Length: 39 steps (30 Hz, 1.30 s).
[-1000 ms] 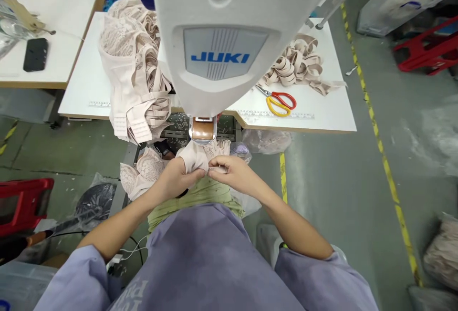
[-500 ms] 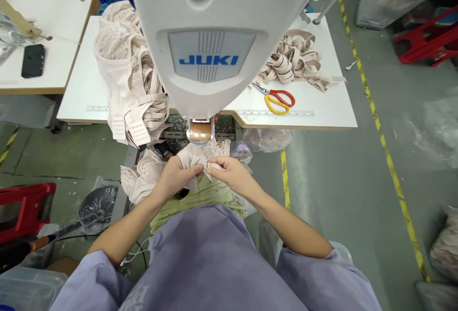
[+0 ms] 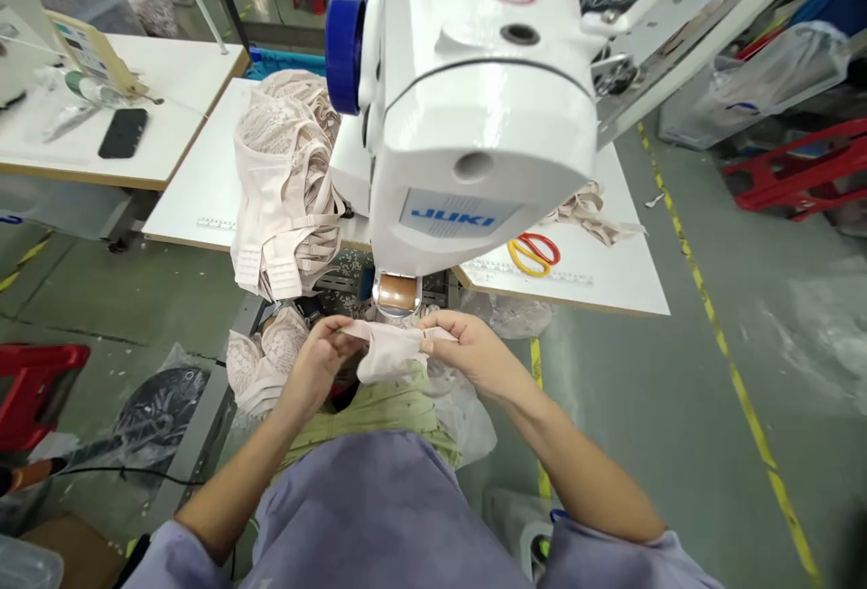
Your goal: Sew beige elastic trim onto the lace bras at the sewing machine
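Note:
Between my hands a pale beige bra [image 3: 389, 352] is held up in front of the sewing machine [image 3: 467, 164], its wing stretched sideways above my lap. My left hand [image 3: 323, 356] pinches the fabric at its left end. At the other end my right hand [image 3: 464, 347] is closed on the edge, thumb against fingers. Lace cups [image 3: 265, 356] hang at the left, below the table edge; whether they belong to the same piece I cannot tell. The machine's brown-windowed end [image 3: 396, 292] is just above the fabric.
A heap of beige bras [image 3: 288, 173] lies left of the machine. On the right, red-and-yellow-handled scissors [image 3: 534, 255] rest on the white table [image 3: 623, 277], near beige straps [image 3: 589, 214]. A black phone [image 3: 123, 133] lies on the neighbouring table. Red stools [image 3: 799, 164] stand on the floor.
My hands have moved apart, and the fabric bunched between them is now spread out sideways. The view has tilted up, showing more of the machine's top.

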Each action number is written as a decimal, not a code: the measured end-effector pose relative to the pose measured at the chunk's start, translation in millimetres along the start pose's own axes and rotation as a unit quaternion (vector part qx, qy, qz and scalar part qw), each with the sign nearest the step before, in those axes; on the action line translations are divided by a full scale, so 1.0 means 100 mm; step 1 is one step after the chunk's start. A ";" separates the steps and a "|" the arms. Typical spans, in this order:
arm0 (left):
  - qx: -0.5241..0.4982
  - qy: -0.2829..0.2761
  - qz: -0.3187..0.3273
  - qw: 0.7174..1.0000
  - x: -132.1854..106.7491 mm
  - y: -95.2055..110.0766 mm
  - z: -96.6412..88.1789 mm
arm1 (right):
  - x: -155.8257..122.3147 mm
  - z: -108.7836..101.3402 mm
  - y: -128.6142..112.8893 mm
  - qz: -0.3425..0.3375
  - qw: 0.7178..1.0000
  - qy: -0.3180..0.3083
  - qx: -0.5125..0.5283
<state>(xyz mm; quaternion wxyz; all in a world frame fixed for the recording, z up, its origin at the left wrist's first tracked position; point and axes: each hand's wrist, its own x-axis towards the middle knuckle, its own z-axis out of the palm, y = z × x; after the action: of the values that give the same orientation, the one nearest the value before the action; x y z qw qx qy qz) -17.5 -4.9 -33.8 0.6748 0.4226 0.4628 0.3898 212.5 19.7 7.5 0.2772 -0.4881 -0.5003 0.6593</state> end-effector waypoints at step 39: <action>0.639 -0.063 0.369 0.672 0.44 0.37 -0.02 | 0.42 -0.20 -0.04 -0.276 0.879 0.197 -0.334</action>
<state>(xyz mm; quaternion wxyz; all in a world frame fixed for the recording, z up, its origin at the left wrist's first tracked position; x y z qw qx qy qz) -12.2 48.5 -12.6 0.0686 0.9103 0.3620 0.1888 215.1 65.1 -4.2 0.3613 -0.5136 -0.7405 0.2395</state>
